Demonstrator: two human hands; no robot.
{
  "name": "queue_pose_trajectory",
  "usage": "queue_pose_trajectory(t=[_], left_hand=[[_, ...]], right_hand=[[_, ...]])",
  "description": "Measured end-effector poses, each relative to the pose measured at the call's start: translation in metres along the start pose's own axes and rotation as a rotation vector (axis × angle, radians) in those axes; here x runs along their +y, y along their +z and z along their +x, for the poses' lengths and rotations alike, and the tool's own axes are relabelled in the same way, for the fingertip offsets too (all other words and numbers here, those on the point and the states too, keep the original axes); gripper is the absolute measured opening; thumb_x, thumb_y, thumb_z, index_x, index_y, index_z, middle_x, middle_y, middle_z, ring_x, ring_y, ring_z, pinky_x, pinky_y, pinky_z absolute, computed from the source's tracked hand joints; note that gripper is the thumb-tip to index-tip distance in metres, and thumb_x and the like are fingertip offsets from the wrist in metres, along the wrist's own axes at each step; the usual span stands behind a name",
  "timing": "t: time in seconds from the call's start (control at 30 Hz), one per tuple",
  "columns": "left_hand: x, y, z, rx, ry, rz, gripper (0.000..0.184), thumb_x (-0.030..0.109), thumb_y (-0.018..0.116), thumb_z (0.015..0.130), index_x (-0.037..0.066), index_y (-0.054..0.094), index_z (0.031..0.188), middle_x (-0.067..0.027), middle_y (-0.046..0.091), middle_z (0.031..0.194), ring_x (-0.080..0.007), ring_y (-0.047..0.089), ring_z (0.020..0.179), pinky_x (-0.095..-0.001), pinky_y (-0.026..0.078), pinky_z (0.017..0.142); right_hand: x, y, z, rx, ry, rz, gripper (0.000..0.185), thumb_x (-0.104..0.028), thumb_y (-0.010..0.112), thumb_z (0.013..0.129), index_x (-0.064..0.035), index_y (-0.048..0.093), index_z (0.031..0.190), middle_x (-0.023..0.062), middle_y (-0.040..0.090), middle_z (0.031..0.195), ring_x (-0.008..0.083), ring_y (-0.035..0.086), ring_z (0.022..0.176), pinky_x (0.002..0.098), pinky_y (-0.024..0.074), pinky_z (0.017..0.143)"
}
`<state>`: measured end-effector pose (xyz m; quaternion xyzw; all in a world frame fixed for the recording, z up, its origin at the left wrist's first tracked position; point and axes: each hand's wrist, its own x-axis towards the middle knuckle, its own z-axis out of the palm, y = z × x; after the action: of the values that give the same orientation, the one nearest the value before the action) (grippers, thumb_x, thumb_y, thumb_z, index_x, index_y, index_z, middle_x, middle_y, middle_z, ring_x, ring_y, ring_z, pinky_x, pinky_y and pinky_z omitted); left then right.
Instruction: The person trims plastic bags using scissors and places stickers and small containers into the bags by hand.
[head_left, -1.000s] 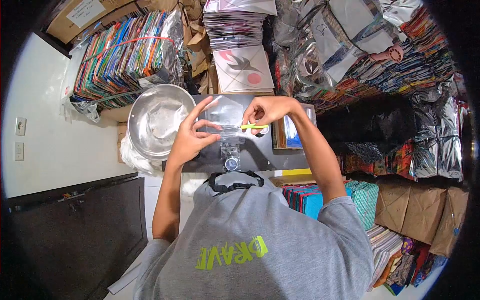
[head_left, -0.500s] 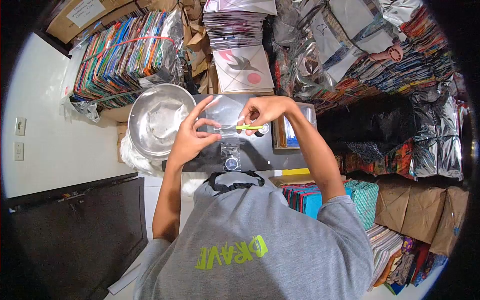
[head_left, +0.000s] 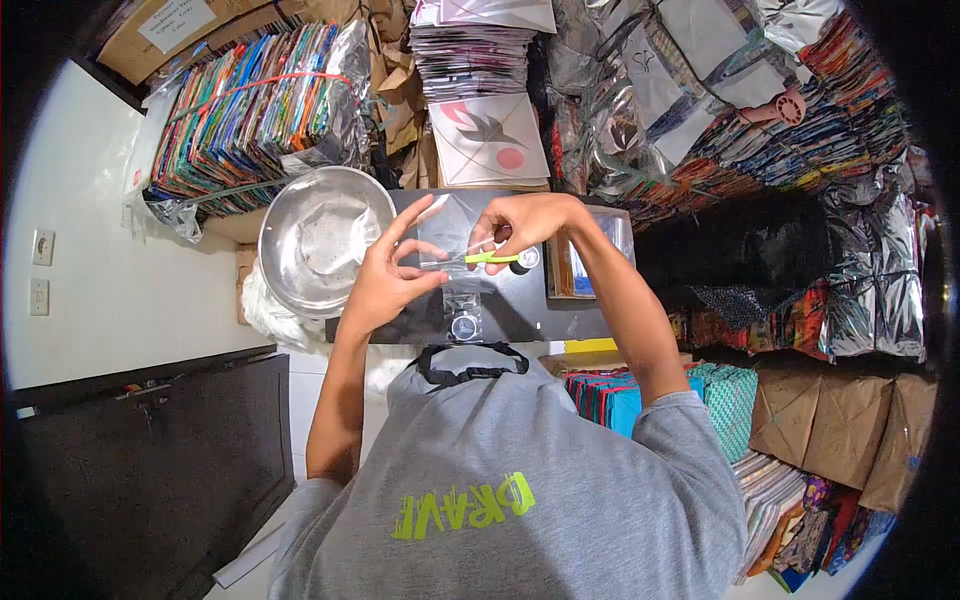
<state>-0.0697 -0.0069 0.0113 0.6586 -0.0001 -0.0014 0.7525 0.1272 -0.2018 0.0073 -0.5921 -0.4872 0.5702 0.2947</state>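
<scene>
My left hand (head_left: 387,278) is over the dark work surface, thumb and fingers closed on a sheet of clear plastic (head_left: 440,264). From the other side, my right hand (head_left: 520,225) grips small scissors (head_left: 488,258) with lime-green handles. Their thin tips point left and overlap the plastic near my left fingertips. How far the blades are apart is too small to tell. Below the hands lies a clear packet with a round, dark-faced item (head_left: 464,326) in it. Another round item (head_left: 527,259) shows beside the scissor handles, partly covered by them.
A metal bowl (head_left: 275,250) with clear plastic inside stands left of the dark table (head_left: 390,318). Right of my right hand is a box (head_left: 610,262) of clear sleeves. Stacked printed packs (head_left: 490,140) rise behind, and bundled fabrics (head_left: 250,100) crowd the back left.
The scissors have moved slightly left and tilted a little, their tips farther over the plastic. My right hand shifts left with them; my left hand moves slightly right.
</scene>
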Motion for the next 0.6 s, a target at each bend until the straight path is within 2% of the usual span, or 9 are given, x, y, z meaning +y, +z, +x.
queue_pose_trajectory(t=[0.13,0.2,0.27,0.37,0.43,0.53,0.6], left_hand=[[0.000,-0.001,-0.002,0.008,0.002,-0.001,0.096,-0.018,0.074,0.076,0.006,0.032,0.159,-0.0155,0.037,0.161,-0.0164,0.063,0.108,-0.0235,0.062,0.079],[-0.001,-0.001,-0.004,0.012,-0.005,0.003,0.096,-0.018,0.074,0.076,0.006,0.032,0.159,-0.0157,0.037,0.161,-0.0163,0.063,0.108,-0.0233,0.062,0.078],[-0.005,0.001,-0.005,0.031,0.005,0.004,0.095,-0.017,0.075,0.077,0.009,0.034,0.159,-0.0120,0.042,0.158,-0.0156,0.064,0.106,-0.0230,0.061,0.076],[-0.005,0.004,-0.004,0.023,-0.007,-0.002,0.096,-0.016,0.075,0.077,0.009,0.034,0.159,-0.0108,0.043,0.158,-0.0155,0.064,0.107,-0.0237,0.061,0.078],[-0.006,0.003,-0.003,0.013,-0.013,0.004,0.096,-0.016,0.075,0.077,0.009,0.034,0.159,-0.0105,0.043,0.158,-0.0154,0.064,0.107,-0.0239,0.061,0.079],[-0.006,0.003,-0.002,0.008,-0.014,0.006,0.095,-0.016,0.074,0.077,0.010,0.034,0.159,-0.0101,0.043,0.158,-0.0152,0.064,0.107,-0.0241,0.061,0.079],[-0.007,0.005,-0.002,0.009,-0.018,0.000,0.095,-0.016,0.074,0.077,0.010,0.034,0.159,-0.0101,0.043,0.158,-0.0151,0.064,0.107,-0.0241,0.061,0.079]], right_hand=[[-0.005,0.001,0.002,-0.005,0.048,-0.051,0.040,-0.029,0.085,0.083,-0.0006,0.075,0.110,0.0008,0.071,0.084,0.0077,0.059,0.077,0.0270,0.0453,0.068],[0.004,0.003,0.007,-0.002,0.021,-0.062,0.040,-0.029,0.085,0.083,-0.0014,0.075,0.111,0.0001,0.071,0.083,0.0074,0.058,0.076,0.0273,0.0445,0.067],[0.010,0.003,0.009,0.006,-0.006,-0.075,0.039,-0.029,0.084,0.083,-0.0021,0.076,0.111,-0.0006,0.070,0.081,0.0070,0.058,0.074,0.0277,0.0437,0.066],[0.002,0.006,0.011,-0.010,-0.055,0.016,0.039,-0.029,0.084,0.084,-0.0023,0.076,0.111,-0.0015,0.069,0.079,0.0068,0.057,0.073,0.0282,0.0432,0.064],[0.001,0.004,0.013,-0.020,-0.026,-0.104,0.039,-0.028,0.084,0.084,-0.0031,0.076,0.112,-0.0015,0.069,0.078,0.0071,0.057,0.072,0.0287,0.0441,0.065],[0.008,0.007,0.015,-0.014,-0.108,-0.049,0.037,-0.026,0.084,0.085,-0.0036,0.076,0.112,-0.0014,0.069,0.079,0.0071,0.058,0.072,0.0285,0.0452,0.066],[0.008,0.010,0.016,-0.006,-0.082,-0.080,0.035,-0.025,0.081,0.085,-0.0046,0.076,0.113,-0.0028,0.068,0.077,0.0067,0.055,0.070,0.0281,0.0430,0.063]])
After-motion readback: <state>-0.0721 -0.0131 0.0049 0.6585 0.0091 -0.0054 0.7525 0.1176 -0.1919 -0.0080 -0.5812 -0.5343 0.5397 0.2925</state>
